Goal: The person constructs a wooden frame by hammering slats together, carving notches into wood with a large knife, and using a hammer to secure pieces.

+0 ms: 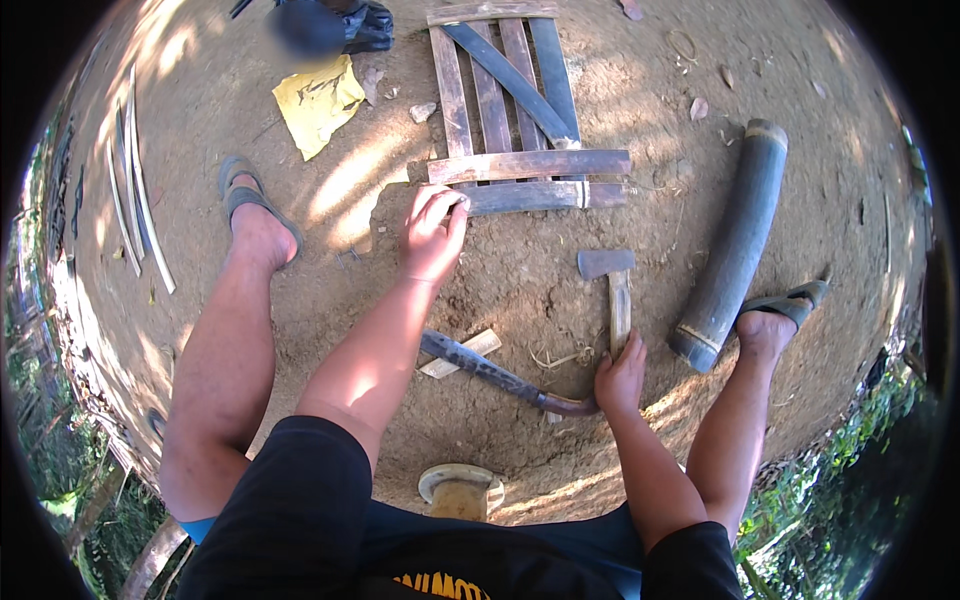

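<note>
My left hand [434, 238] is closed at the left end of a dark bamboo slat [530, 197], its thumb and fingertips pinched there. That slat lies just below a slatted bamboo frame [487, 85], with upright strips, a diagonal strip and crosspieces. My right hand [621, 377] is closed round the lower handle of a hatchet [619, 300]. The hatchet's head points away from me, its blade turned left. Beside the right hand lies a machete [485, 370] with a dark blade; the tip of its curved handle comes close to my fingers. Part of the blade crosses a pale split piece [462, 353].
A thick bamboo pole section [735, 245] lies right, near my right foot [768, 325]. My left foot [262, 232] stands at left, near thin bamboo strips [133, 185]. A yellow crumpled sheet [319, 105] and black plastic [367, 27] lie far left. A round-topped wooden block [460, 490] stands close to me.
</note>
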A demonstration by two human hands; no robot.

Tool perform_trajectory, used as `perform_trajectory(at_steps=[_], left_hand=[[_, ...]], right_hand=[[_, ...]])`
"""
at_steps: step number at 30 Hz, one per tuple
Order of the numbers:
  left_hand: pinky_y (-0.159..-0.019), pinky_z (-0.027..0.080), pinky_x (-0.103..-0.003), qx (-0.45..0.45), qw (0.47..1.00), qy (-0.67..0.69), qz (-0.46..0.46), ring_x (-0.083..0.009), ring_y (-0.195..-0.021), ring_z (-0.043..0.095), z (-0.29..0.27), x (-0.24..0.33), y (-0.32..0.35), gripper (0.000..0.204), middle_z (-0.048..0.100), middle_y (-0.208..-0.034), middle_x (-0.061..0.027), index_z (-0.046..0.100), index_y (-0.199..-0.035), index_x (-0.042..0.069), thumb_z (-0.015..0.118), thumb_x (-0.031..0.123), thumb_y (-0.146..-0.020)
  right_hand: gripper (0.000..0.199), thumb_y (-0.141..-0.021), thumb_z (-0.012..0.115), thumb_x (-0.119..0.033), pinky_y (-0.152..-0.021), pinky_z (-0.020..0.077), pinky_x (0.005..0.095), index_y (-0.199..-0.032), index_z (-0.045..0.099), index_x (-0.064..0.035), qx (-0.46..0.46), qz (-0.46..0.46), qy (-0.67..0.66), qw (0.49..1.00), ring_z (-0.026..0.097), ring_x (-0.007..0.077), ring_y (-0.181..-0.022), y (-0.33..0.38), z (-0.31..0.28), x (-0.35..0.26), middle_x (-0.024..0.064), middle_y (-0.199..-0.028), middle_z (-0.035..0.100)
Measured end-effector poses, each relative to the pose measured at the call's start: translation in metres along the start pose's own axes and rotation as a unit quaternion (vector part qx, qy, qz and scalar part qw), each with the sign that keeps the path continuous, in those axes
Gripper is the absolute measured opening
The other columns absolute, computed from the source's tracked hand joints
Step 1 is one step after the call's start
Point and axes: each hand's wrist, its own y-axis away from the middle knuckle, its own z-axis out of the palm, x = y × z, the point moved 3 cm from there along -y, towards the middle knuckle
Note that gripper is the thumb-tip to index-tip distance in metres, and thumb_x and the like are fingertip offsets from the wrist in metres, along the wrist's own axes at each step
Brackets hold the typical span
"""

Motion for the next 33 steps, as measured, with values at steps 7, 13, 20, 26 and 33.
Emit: perform_trajectory(at_steps=[7,13,20,26,33], left_hand=[[-0.085,0.055,-0.038,-0.006,0.999,-0.039,0.011,-0.0284,-0.096,0.067,0.002,-0.002,0.001,0.011,0.068,-0.102,-0.0106,0.071,-0.096,0.004,0.073,0.013,-0.089],[-0.083,0.056,-0.037,-0.002,0.999,-0.045,0.007,-0.0269,-0.094,0.068,0.002,-0.003,0.002,0.011,0.068,-0.102,-0.0092,0.071,-0.096,0.005,0.072,0.014,-0.090],[-0.080,0.055,-0.039,0.022,0.995,-0.071,0.060,-0.0286,-0.089,0.068,0.004,-0.005,0.000,0.009,0.068,-0.100,-0.0098,0.070,-0.092,0.005,0.073,0.011,-0.087],[-0.082,0.053,-0.038,0.031,0.996,-0.044,0.074,-0.0261,-0.091,0.066,0.004,-0.012,0.001,0.009,0.068,-0.099,-0.0062,0.070,-0.091,0.009,0.074,0.010,-0.084],[-0.085,0.052,-0.041,0.037,0.995,-0.001,0.096,-0.0293,-0.093,0.065,0.001,-0.021,0.002,0.016,0.067,-0.100,-0.0061,0.066,-0.094,0.009,0.075,0.008,-0.080]], right_hand=[[0.071,-0.086,0.064,-0.007,-0.093,0.0460,0.0532,-0.149,0.032,0.0010,0.003,-0.010,0.003,1.000,0.055,0.0495,-0.110,0.000,0.003,0.001,0.0283,-0.126,0.049],[0.069,-0.088,0.064,-0.008,-0.097,0.0443,0.0541,-0.149,0.032,0.0000,-0.023,0.019,0.002,1.000,0.053,0.0493,-0.114,0.000,0.000,-0.005,0.0276,-0.129,0.048],[0.064,-0.088,0.060,-0.006,-0.095,0.0462,0.0505,-0.147,0.035,0.0016,0.015,-0.033,-0.018,0.999,0.056,0.0445,-0.111,0.001,-0.010,-0.005,0.0249,-0.124,0.051],[0.034,-0.094,0.046,-0.004,-0.064,0.0495,0.0340,-0.127,0.047,0.0002,-0.114,0.043,-0.393,0.911,0.057,0.0163,-0.074,0.012,-0.016,-0.061,0.0117,-0.091,0.058],[0.043,-0.102,0.049,-0.014,-0.069,0.0514,0.0416,-0.141,0.041,0.0009,-0.204,-0.095,-0.195,0.955,0.062,0.0290,-0.078,-0.016,-0.022,-0.171,0.0185,-0.098,0.062]])
